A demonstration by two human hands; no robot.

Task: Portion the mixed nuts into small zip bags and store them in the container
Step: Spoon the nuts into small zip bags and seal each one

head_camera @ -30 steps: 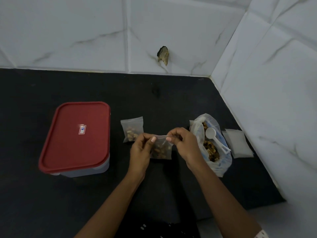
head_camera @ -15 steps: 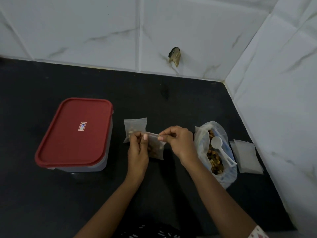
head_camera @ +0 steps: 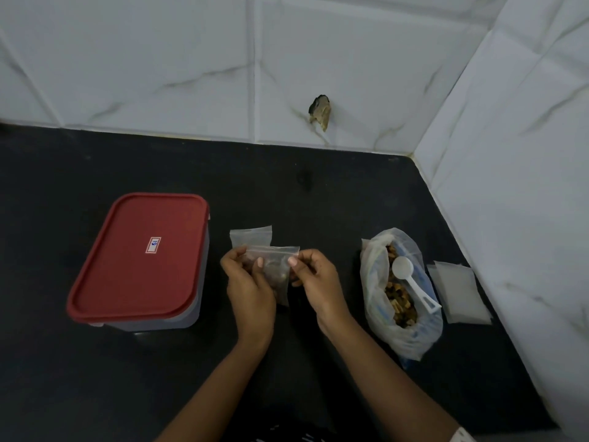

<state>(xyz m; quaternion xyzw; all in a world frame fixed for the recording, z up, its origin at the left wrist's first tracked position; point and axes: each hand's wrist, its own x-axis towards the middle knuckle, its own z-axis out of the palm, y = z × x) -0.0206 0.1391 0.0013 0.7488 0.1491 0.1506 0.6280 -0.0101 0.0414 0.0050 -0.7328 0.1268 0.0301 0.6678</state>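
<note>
A small zip bag (head_camera: pixel 275 266) holding nuts is held upright above the black counter between both hands. My left hand (head_camera: pixel 248 282) grips its left side, thumb on the front. My right hand (head_camera: pixel 314 275) pinches the top right corner at the zip strip. Just behind it lies a second small zip bag (head_camera: pixel 251 235), flat on the counter and partly hidden. The large open plastic bag of mixed nuts (head_camera: pixel 398 295) lies to the right with a white scoop (head_camera: pixel 411 282) resting in it. The grey container with its red lid (head_camera: pixel 140 253) on stands to the left.
A stack of empty small zip bags (head_camera: pixel 459 291) lies at the far right by the tiled wall. White marble-look tiles close the back and right sides. A chipped hole (head_camera: pixel 320 111) marks the back wall. The black counter (head_camera: pixel 95 378) extends toward me.
The held bag and both hands shifted a little left, in front of the lying bag. My fingers moved along the bag's top strip. The camera tilted slightly.
</note>
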